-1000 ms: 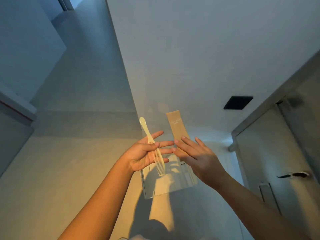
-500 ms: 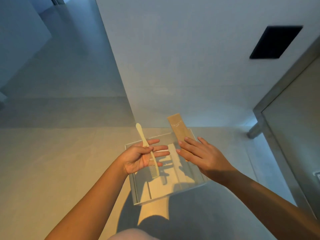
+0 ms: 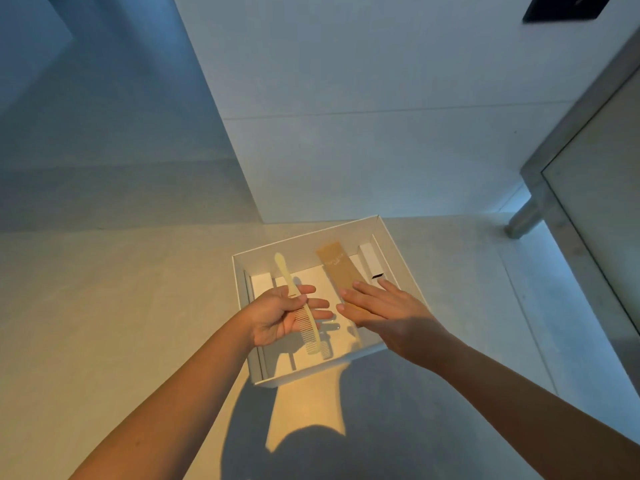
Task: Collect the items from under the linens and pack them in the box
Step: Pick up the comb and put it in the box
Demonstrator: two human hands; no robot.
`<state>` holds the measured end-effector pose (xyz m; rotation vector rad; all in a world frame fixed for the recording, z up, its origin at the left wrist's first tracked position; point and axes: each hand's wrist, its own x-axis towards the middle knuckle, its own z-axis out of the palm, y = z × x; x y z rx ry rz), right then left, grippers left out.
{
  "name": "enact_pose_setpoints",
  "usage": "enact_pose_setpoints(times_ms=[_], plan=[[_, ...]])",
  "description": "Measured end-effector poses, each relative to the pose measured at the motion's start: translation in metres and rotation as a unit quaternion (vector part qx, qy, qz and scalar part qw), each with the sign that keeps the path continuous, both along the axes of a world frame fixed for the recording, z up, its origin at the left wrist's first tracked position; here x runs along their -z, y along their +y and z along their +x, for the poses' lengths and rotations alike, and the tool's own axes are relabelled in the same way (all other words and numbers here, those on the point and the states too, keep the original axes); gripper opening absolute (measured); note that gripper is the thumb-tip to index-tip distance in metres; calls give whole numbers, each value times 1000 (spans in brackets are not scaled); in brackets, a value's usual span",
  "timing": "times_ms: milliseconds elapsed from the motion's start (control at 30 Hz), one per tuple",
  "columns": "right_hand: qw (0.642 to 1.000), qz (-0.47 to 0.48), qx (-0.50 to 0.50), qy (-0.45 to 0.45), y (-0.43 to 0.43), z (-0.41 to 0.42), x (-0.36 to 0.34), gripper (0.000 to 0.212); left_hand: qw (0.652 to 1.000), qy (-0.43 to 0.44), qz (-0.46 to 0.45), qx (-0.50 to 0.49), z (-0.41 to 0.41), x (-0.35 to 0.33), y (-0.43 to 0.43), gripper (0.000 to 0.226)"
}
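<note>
An open white box (image 3: 242,271) lies on the pale floor below me. My left hand (image 3: 277,315) holds a cream comb (image 3: 289,277) over the box's left half, handle pointing away, teeth toward me. My right hand (image 3: 384,308) holds a flat tan paper sleeve (image 3: 337,270) over the box's middle; its near end is hidden under my fingers. A small white carton (image 3: 370,259) lies inside the box along the right wall. No linens are in view.
A white wall (image 3: 346,116) rises just behind the box, with a corner at the left. A metal-framed glass door (image 3: 561,143) and its round foot (image 3: 519,223) stand at the right. A dark square panel (image 3: 568,6) sits on the wall, upper right.
The view has tilted down, so the box now shows in full. Both hands, with the comb and the sleeve, have come lower over the inside of the box.
</note>
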<state>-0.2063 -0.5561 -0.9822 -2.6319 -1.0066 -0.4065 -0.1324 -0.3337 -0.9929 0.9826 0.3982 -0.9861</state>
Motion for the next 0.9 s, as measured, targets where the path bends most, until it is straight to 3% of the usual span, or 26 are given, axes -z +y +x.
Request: enact_pose_setpoints(times_ms=[400,500,633,767,900], plan=[[993,-66,-7,102,22,25,25,74,995,-25,94,13,8,18,2,15],[990,-86,20,111,25,25,35,61,989,-44,138,32,9,19,6,15],[985,-100,30,140,24,28,42,48,962,-122,237,63,5,22,12,41],[964,-126,46,228,20,31,50,55,895,-292,311,131,-13,20,7,51],[937,-197,104,270,17,35,60,65,760,-430,436,218,-38,26,5,54]])
